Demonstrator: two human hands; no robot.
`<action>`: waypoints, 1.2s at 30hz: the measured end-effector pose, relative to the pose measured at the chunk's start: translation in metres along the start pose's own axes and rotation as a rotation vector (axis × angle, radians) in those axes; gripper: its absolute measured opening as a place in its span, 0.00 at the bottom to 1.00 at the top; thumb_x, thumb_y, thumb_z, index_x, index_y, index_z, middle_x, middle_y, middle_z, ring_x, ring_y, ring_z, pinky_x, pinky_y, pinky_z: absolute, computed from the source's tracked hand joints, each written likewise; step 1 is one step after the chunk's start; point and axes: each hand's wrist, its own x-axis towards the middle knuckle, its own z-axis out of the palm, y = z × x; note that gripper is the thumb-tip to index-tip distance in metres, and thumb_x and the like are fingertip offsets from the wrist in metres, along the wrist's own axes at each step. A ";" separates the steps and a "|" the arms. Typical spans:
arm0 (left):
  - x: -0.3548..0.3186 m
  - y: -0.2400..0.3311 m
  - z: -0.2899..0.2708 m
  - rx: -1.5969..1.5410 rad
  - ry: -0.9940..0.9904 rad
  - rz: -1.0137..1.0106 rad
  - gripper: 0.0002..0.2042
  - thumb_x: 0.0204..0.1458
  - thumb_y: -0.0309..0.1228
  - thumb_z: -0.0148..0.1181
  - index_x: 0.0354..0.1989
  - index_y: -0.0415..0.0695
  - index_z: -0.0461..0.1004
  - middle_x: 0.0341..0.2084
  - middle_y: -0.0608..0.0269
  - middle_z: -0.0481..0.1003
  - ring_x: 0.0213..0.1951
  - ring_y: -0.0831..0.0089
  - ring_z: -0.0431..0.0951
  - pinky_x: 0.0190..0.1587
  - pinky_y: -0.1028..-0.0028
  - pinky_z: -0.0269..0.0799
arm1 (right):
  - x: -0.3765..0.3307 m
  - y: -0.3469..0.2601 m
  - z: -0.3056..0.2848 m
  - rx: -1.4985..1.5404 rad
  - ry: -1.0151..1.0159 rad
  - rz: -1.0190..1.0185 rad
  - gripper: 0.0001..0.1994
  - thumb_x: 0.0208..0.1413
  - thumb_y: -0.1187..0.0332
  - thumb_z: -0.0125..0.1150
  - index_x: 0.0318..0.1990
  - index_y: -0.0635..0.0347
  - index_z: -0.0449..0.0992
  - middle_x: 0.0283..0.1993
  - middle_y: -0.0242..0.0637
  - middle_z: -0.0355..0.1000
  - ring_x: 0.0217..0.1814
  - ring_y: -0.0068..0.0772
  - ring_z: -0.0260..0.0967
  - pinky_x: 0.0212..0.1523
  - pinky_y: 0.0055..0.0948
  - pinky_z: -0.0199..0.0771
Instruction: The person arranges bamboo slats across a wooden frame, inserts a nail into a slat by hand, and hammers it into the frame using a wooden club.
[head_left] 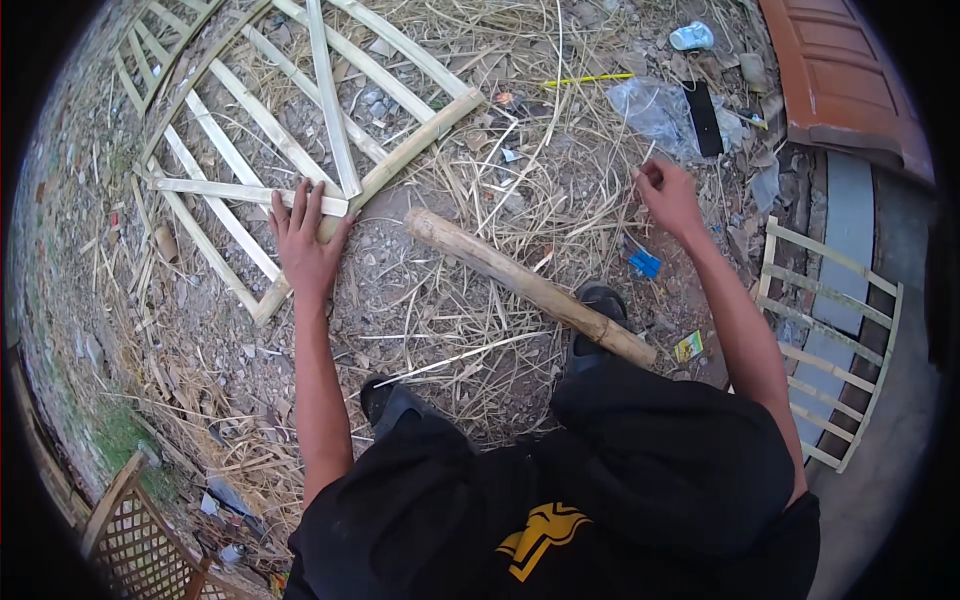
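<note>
My left hand (308, 245) lies with its fingers spread on a slatted bamboo frame (410, 145). Its fingertips touch the end of a short flat bamboo slat (235, 190) where that meets the frame's near rail. My right hand (668, 198) hovers over the littered ground on the right, fingers curled into a pinch. A small pale tip shows at those fingertips, too small to name. Between my arms a thick round bamboo pole (525, 283) lies slantwise, its near end beside my shoe (600, 300).
Bamboo shavings (470, 330) cover the soil. Beyond my right hand lie a clear plastic bag (645, 105), a black strip (703, 118) and a yellow stick (588, 80). A smaller slatted panel (830, 340) leans at right, below a brown panelled board (845, 70). A lattice piece (150, 540) stands lower left.
</note>
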 end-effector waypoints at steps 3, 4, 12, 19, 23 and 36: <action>0.003 0.000 0.004 -0.035 0.038 0.045 0.32 0.56 0.50 0.65 0.69 0.54 0.70 0.71 0.64 0.65 0.75 0.46 0.52 0.76 0.49 0.42 | 0.054 0.042 -0.005 -0.065 0.198 -0.044 0.13 0.61 0.63 0.62 0.40 0.66 0.80 0.34 0.50 0.80 0.38 0.53 0.79 0.42 0.45 0.76; 0.002 0.000 0.004 -0.029 0.033 0.040 0.32 0.56 0.50 0.65 0.69 0.54 0.70 0.71 0.64 0.65 0.75 0.46 0.52 0.76 0.49 0.42 | 0.073 0.055 -0.008 -0.107 0.273 -0.037 0.12 0.61 0.63 0.61 0.41 0.65 0.80 0.36 0.51 0.80 0.41 0.54 0.79 0.44 0.45 0.75; 0.000 0.001 0.003 -0.019 0.019 0.014 0.39 0.53 0.52 0.68 0.72 0.53 0.64 0.72 0.67 0.63 0.77 0.49 0.49 0.76 0.45 0.39 | 0.140 0.106 -0.019 -0.327 0.192 0.188 0.12 0.62 0.66 0.59 0.49 0.58 0.82 0.48 0.52 0.80 0.55 0.55 0.77 0.55 0.47 0.75; -0.003 0.001 0.001 -0.052 0.010 -0.003 0.39 0.51 0.51 0.69 0.72 0.53 0.65 0.72 0.66 0.63 0.77 0.49 0.49 0.75 0.43 0.38 | 0.140 0.117 0.001 -0.400 0.197 0.144 0.14 0.63 0.65 0.57 0.53 0.53 0.82 0.52 0.49 0.79 0.55 0.58 0.76 0.56 0.48 0.75; -0.004 -0.004 0.001 -0.072 0.005 -0.027 0.39 0.50 0.57 0.67 0.70 0.54 0.68 0.72 0.67 0.63 0.77 0.48 0.49 0.75 0.41 0.38 | 0.137 0.110 0.006 -0.453 0.185 0.090 0.14 0.63 0.67 0.57 0.53 0.53 0.82 0.52 0.48 0.79 0.54 0.56 0.76 0.54 0.46 0.75; -0.010 -0.010 -0.006 -0.231 0.027 -0.082 0.33 0.59 0.50 0.52 0.73 0.52 0.63 0.75 0.62 0.58 0.77 0.50 0.49 0.77 0.45 0.33 | 0.164 0.143 0.010 -0.578 0.058 0.097 0.10 0.63 0.70 0.52 0.45 0.65 0.78 0.46 0.57 0.77 0.51 0.65 0.74 0.50 0.53 0.73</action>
